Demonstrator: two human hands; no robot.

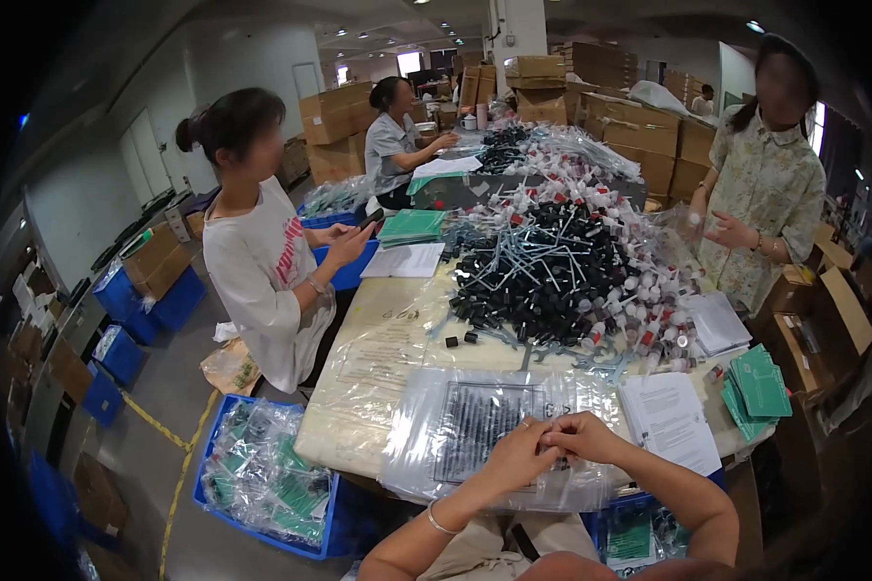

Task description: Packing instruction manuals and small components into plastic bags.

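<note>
My left hand (521, 452) and my right hand (587, 438) meet over a stack of clear plastic bags (417, 426) with dark print, at the table's near edge. The fingers of both are bent and pressed together, fingertips touching. Whatever lies between them is hidden. Just right of my right hand lies a stack of white printed sheets (670, 426). Beyond the bags rises a big heap of black plastic caps (552, 290), with bent metal hex keys (543, 254) on top. Small clear and red plastic parts (649, 300) spread along its right side.
Green cards (758, 392) lie at the right edge, more green cards (412, 225) at the far left. A blue crate (262, 474) of filled bags stands on the floor at left. Three co-workers stand or sit around the table; one holds a phone (370, 220). Cardboard boxes (639, 131) are stacked behind.
</note>
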